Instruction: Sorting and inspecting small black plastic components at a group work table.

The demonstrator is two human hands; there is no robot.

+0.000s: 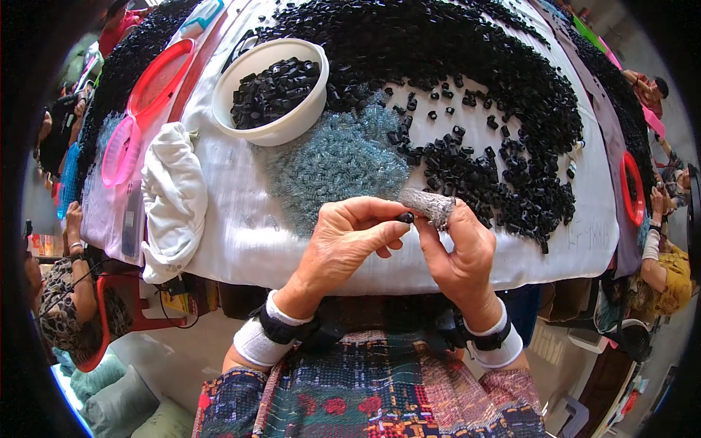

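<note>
My left hand (347,244) and my right hand (456,252) meet over the near edge of a white-covered table (241,233). Both pinch one small black plastic piece (405,217) between thumb and fingertips. A grey cloth wrap (431,206) covers my right index finger. Just beyond the hands lies a patch of small clear bluish pieces (336,164). Loose black pieces (496,182) spread to the right, and a big arc-shaped heap of black pieces (453,44) fills the far side.
A white bowl (281,128) holding black pieces stands at the far left. A crumpled white cloth (171,197) lies at the left edge beside pink trays (120,150). Other people sit to the left (66,299) and right (664,270). A red ring-shaped tray (632,188) lies right.
</note>
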